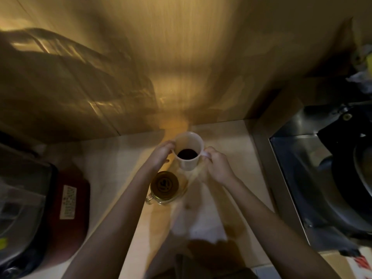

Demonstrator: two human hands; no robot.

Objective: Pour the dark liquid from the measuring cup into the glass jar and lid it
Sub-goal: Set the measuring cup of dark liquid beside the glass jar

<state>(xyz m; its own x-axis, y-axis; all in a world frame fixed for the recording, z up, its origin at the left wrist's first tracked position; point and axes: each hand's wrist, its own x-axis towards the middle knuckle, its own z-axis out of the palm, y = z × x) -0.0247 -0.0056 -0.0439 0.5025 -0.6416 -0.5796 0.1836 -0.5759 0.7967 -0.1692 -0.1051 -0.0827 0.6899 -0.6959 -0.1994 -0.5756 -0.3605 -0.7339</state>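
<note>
A white measuring cup (189, 164) stands upright on the pale counter, with dark liquid (187, 154) in its bottom. My right hand (218, 165) grips the cup's handle on its right side. My left hand (161, 156) presses against the cup's left wall near the rim. Just in front of the cup, under my left forearm, stands a glass jar (164, 199) with a handle, and a dark gold lid (164, 184) sits on top of it.
A red and black appliance (66, 214) with a white label sits at the left. A steel sink (302, 158) holding a dark pan (350, 188) lies to the right. A wood-panelled wall (181, 67) rises directly behind the cup.
</note>
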